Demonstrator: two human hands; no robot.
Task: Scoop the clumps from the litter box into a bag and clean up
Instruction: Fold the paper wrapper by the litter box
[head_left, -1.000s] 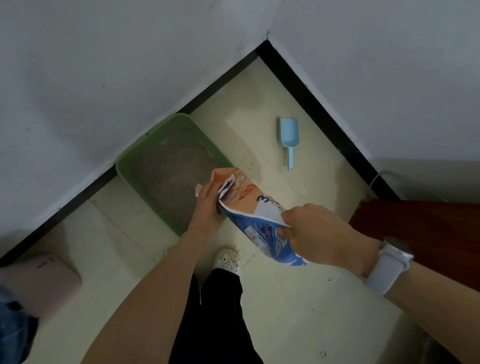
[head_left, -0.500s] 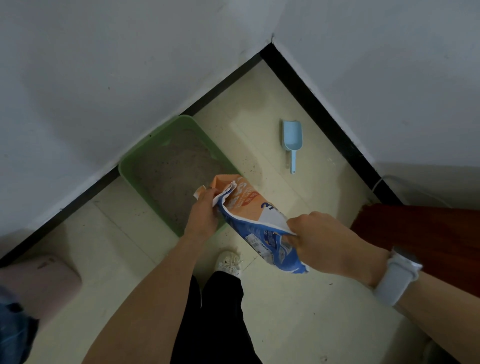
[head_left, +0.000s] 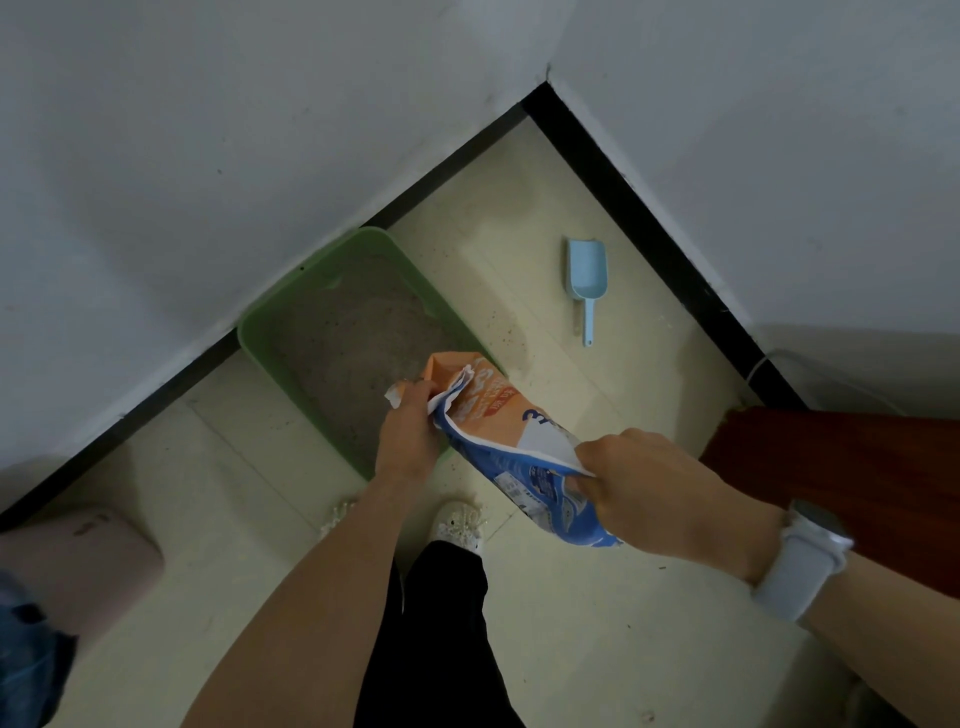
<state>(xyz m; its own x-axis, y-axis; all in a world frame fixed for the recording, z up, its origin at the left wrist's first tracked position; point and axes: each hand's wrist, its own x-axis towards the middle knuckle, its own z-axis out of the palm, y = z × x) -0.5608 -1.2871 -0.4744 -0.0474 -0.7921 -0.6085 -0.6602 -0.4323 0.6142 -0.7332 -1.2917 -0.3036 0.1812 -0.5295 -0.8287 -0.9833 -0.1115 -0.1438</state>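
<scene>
Versus half a second earlier, little had changed: the bag (head_left: 511, 447) stayed tilted over the near corner of the box (head_left: 332, 291), mouth end toward the litter (head_left: 358, 348), and both our hands kept the same grips. The left hand seemed to have slid slightly toward the mouth; the view itself had shifted a bit, so we couldn't separate the two.

Our left hand (head_left: 410, 436) was closed on the bag's torn top edge, fingers curled round the white inner lip, just above the box's near rim. A white scrap of bag stuck out past its fingertips, over the litter.

Our right hand (head_left: 654, 488) was clamped on the bag's bottom end, fingers curled into the blue part, thumb side on the white panel. It sat to the right of the box, off its footprint, over the floor (head_left: 571, 623). A watch (head_left: 810, 551) was on that wrist.

The bag hung between the two hands, clear of the floor, orange end toward the box and blue end away. We couldn't tell whether anything was pouring out.

The box lay against the wall (head_left: 156, 182), holding grey litter. The scoop (head_left: 586, 273) lay on the floor right of the box, well apart from it and untouched, handle toward us.

A shoe (head_left: 460, 522) stood just near of the box.
</scene>
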